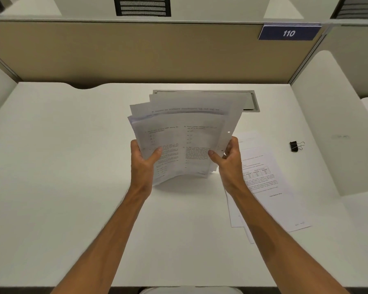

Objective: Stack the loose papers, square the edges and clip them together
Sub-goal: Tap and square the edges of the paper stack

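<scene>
White desk [77,166], carrel type, tan partition [136,52] along its far edge. Blue number plate [289,33] reading "110" sits at the partition's top right corner. Grey cable-tray lid [252,101] is set flush in the desk just below the partition, partly hidden behind the sheets.

Sheaf of printed papers [179,136] is held above the desk centre, between the person and the partition, tilted with its printed face toward the person. Top edges are fanned and uneven; several sheets stick out at upper left. Lower edge bows down toward the desk; whether it touches, cannot tell. One punched hole shows near the sheaf's right edge.

Loose printed sheets [268,187] lie flat on the desk to the right of the sheaf, overlapping, partly under the right forearm.

Left hand [143,160] clasps the sheaf's left edge, thumb on the front face, fingers behind. Right hand [229,158] clasps the right edge the same way.

Black binder clip [295,146], wire handles to its right, lies on the desk further right of the loose sheets, apart from them.
</scene>
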Tool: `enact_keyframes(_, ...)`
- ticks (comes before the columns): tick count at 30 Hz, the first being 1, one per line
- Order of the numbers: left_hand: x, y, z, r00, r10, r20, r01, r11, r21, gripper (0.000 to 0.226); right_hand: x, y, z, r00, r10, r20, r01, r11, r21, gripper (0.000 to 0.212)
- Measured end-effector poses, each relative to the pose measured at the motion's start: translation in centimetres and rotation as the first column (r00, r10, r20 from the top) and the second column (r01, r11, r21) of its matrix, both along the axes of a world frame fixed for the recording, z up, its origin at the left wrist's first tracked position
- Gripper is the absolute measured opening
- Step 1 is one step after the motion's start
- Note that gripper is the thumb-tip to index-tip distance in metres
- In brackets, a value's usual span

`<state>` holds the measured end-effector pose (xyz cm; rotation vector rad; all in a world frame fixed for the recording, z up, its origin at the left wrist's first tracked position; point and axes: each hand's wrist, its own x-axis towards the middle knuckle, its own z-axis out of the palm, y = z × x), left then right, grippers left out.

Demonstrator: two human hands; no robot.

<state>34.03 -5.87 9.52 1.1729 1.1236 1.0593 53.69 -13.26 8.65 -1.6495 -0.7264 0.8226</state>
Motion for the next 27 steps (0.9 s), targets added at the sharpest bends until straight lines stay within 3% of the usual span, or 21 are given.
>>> enact_keyframes(2, 0.0, 0.0, 0.1, 1.000, -0.005, 0.017, 0.005, 1.000, 0.001, 0.049, -0.3, -0.1, -0.1, 0.999, 0.031, 0.042, -0.030, 0.999, -0.024, 0.062)
enact_keyframes(8, 0.3, -0.1, 0.0, 0.998, -0.032, 0.062, 0.031, 0.999, 0.005, 0.059, -0.8, 0.1, -0.3, 0.997, 0.070, 0.046, -0.068, 0.997, -0.034, 0.055)
enact_keyframes(13, 0.4, 0.2, -0.6, 1.000, 0.001, 0.022, 0.000, 1.000, -0.020, 0.049, -0.2, 0.5, -0.1, 0.999, 0.037, 0.003, -0.037, 0.999, -0.012, 0.049)
enact_keyframes(20, 0.4, -0.3, -0.7, 1.000, 0.026, 0.006, -0.026, 1.000, -0.016, 0.041, -1.0, 0.7, -0.4, 0.989, 0.148, -0.027, -0.148, 0.989, -0.020, 0.047)
enact_keyframes(23, 0.2, -0.2, -0.9, 0.992, 0.091, -0.083, -0.093, 0.995, -0.021, 0.038, -0.2, 1.0, -0.3, 0.994, 0.103, -0.028, -0.102, 0.995, 0.009, 0.032)
enact_keyframes(27, 0.2, -0.3, -0.9, 0.988, 0.121, -0.098, -0.123, 0.992, -0.014, 0.038, 0.2, 0.8, -0.1, 0.997, 0.076, -0.019, -0.075, 0.996, 0.054, 0.037)
